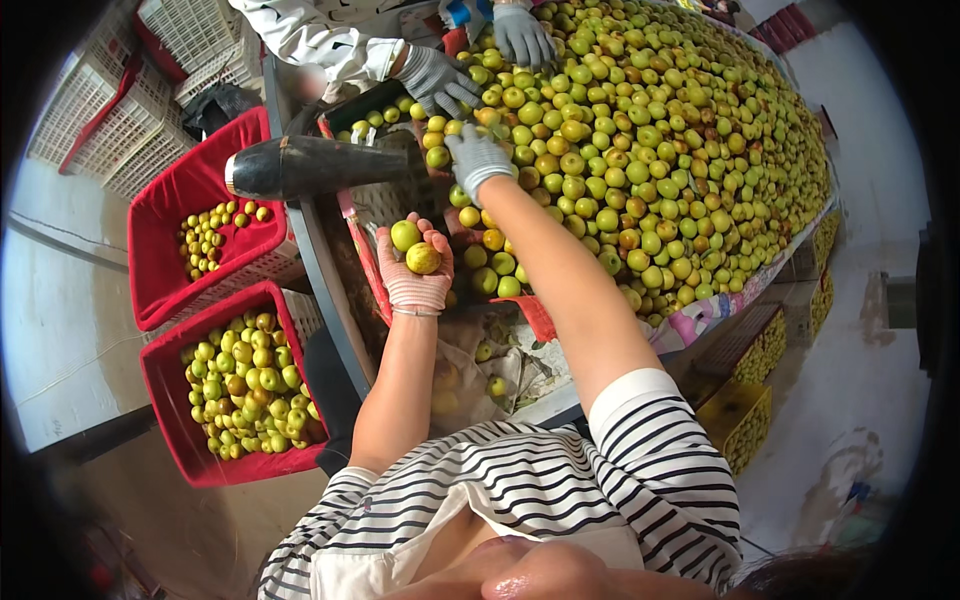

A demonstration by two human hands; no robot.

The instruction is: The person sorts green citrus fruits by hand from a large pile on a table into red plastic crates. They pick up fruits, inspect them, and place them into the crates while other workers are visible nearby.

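Note:
My left hand (pixel 415 271), in a pinkish knit glove, is turned palm up. Two round jujubes rest in it, a smooth green one (pixel 405 235) and a yellower, speckled one (pixel 424 258). My right hand (pixel 480 159), in a grey-white glove, reaches palm down to the near left edge of a large heap of green-yellow jujubes (pixel 645 142). Its fingertips touch fruit there, and whether they grip one is hidden. Just left of it, a dark tapered tube (pixel 315 166) with a pale end lies across the table frame.
Two red-lined crates, one sparsely filled (pixel 169 247) and one fuller (pixel 161 405), stand at left. Across the table a co-worker's grey-gloved hands (pixel 439 79) touch the heap. White plastic crates (pixel 112 97) are stacked behind; filled crates (pixel 750 420) stand at right.

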